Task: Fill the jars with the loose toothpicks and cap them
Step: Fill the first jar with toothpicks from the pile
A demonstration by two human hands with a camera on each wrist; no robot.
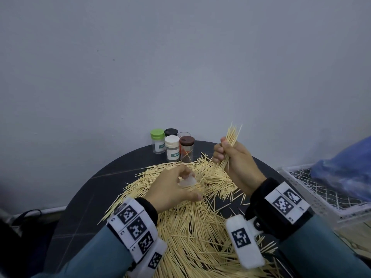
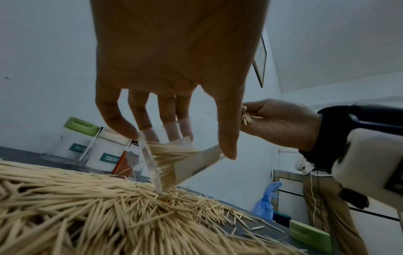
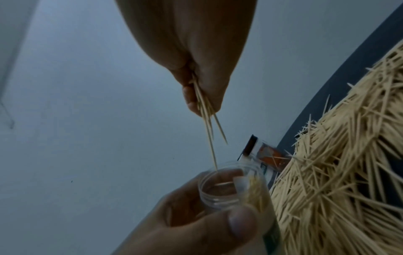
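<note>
Meanwhile left hand (image 1: pixel 170 187) grips one open jar (image 3: pixel 235 186); right hand (image 1: pixel 232 157) clutches a toothpick bundle (image 1: pixel 230 141); four capped jars (image 1: pixel 172 146) behind

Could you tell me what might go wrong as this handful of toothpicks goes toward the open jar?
1. The bundle in the right hand fans out at its tips, so some sticks may miss the narrow mouth of the clear jar.
2. The left hand holds that jar tilted over the pile; toothpicks already inside might slide out.

Teal sleeves (image 1: pixel 104 249), black wristbands (image 1: pixel 267 195) (white blocks with square black-and-white markers (image 1: pixel 285 203))
</note>
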